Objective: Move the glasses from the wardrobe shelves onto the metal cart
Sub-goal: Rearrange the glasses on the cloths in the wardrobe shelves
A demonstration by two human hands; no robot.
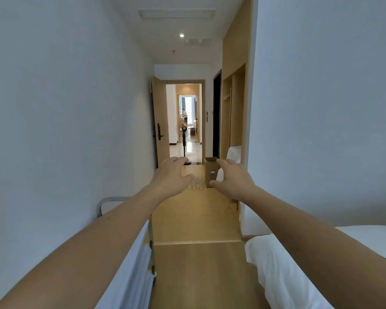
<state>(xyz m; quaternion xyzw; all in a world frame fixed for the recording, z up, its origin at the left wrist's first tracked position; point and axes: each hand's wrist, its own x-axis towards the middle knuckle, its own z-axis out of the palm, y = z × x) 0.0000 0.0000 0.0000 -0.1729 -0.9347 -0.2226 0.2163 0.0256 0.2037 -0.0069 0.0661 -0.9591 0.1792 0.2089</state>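
Here both hands are stretched forward with nothing in them: the left hand (173,175) has loosely spread fingers, the right hand (232,179) is spread too; the glasses (196,183) stand in a small group on the floor far ahead, between the hands in the view, beside a cardboard box (211,171); the metal cart (112,202) stands at the left wall. The risk, I think, is that clear glasses are easily kicked or knocked together; the bed (299,264) narrows the passage, and a fan (184,139) stands in the doorway.

Two hands (201,177), one cart (112,202), one cardboard box (211,171), one fan (184,139), several glasses (196,184).
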